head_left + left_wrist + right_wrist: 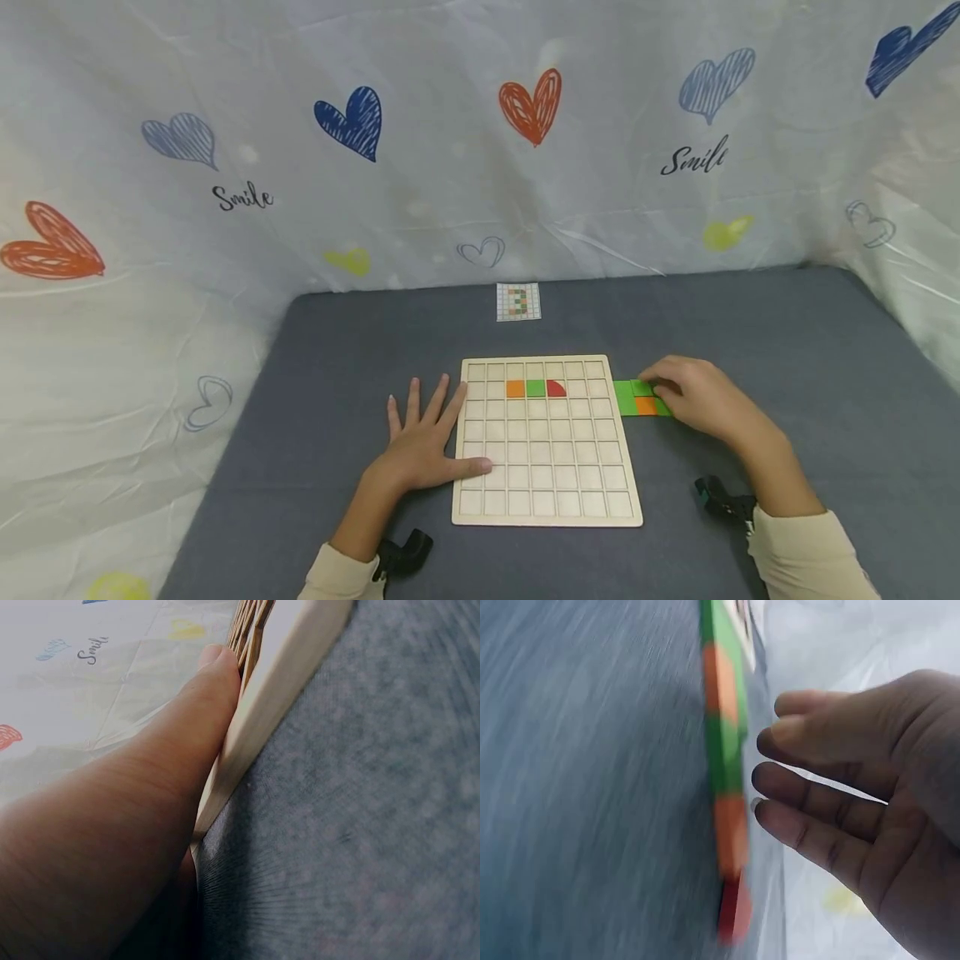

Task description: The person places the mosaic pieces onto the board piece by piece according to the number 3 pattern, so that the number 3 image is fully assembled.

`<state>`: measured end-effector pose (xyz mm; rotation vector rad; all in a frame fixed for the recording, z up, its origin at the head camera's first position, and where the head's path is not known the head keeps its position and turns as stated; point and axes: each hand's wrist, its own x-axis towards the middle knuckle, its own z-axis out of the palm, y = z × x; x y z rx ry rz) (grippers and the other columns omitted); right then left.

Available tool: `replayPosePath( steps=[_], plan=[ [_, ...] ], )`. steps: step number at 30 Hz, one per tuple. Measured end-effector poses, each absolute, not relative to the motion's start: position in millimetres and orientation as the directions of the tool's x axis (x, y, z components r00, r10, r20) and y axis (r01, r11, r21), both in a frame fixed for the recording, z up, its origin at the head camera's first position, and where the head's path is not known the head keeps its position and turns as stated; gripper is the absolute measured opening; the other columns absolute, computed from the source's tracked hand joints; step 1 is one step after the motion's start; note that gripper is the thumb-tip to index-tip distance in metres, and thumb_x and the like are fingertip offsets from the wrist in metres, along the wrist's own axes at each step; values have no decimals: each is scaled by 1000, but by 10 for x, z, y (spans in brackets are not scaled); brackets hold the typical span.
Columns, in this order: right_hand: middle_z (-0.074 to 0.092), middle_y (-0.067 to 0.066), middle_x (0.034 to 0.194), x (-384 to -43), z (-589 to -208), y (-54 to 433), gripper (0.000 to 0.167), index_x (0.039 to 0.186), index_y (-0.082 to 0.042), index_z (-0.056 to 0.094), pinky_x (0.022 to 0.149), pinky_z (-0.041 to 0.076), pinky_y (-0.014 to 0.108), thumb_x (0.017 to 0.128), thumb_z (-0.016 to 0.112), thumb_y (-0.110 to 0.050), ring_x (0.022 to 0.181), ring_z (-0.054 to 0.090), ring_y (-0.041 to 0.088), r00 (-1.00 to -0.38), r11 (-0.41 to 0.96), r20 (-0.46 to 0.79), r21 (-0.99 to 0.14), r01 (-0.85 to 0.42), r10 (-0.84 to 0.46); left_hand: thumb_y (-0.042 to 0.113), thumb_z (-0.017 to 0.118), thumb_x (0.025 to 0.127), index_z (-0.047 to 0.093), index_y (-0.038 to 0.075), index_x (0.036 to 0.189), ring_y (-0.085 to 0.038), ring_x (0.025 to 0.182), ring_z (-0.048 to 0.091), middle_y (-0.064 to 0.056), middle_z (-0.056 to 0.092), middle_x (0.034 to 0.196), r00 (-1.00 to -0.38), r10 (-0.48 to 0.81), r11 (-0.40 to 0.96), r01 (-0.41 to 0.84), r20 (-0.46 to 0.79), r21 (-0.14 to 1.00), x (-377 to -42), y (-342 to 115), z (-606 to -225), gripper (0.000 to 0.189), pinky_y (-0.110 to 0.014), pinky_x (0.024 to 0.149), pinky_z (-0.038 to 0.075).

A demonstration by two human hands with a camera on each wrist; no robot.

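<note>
A light wooden grid board (540, 454) lies on the table. In its second row from the top sit an orange square tile (515, 389), a green square tile (536, 388) and a red quarter-round tile (556, 388). My left hand (423, 450) is spread at the board's left edge, its thumb resting on the board. Against the board's right side lie several loose tiles (626, 398), green and orange. Over them my right hand (697, 396) has its thumb and forefinger close together at a green tile. The right wrist view shows the tile row (727, 765) ending in a red piece; no tile shows between the fingers.
A small printed pattern card (518, 302) lies beyond the board near the table's back edge. Dark grey cloth covers the table (360, 350). A white curtain (435, 192) with hearts and lettering hangs behind and at the sides.
</note>
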<state>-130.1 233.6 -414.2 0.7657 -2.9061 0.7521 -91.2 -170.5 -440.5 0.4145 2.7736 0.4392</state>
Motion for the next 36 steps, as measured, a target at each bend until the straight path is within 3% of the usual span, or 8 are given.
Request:
replayPosePath(
  steps=[7,12,25,36],
  plan=[
    [71,13,108,-1202,-4200,2559,24,108,-2,75,83,51,54,85,76,2,100,64,36,-874,759,138,-446,-474,-465,84,59,76,8,28,163,-43,147,-21,-6,-3,168,-914,324,911,232,-245,340,-907,-1703,-4383,115,-71,107,-16],
    [69,11,108,-1177,-4197,2550,29,107,-4,75,83,50,52,80,83,-3,100,62,34,-864,759,119,-430,-489,-489,85,58,76,7,29,163,-43,147,-21,-5,-3,168,-914,323,914,235,-244,331,-914,-1711,-4396,116,-70,107,-16],
    [69,13,103,-1171,-4224,2484,21,102,-2,76,82,51,53,82,77,4,96,63,33,-874,795,147,-366,-483,-464,85,58,76,5,30,163,-43,146,-23,-4,-5,168,-914,330,911,242,-238,333,-918,-1709,-4421,116,-69,107,-18],
    [67,3,97,-1171,-4206,2396,20,100,-5,76,73,53,45,81,79,2,86,63,22,-833,747,220,-370,-552,-507,82,60,77,7,28,163,-43,146,-21,-5,-3,168,-912,331,910,241,-241,337,-904,-1702,-4389,115,-71,106,-16]
  ],
)
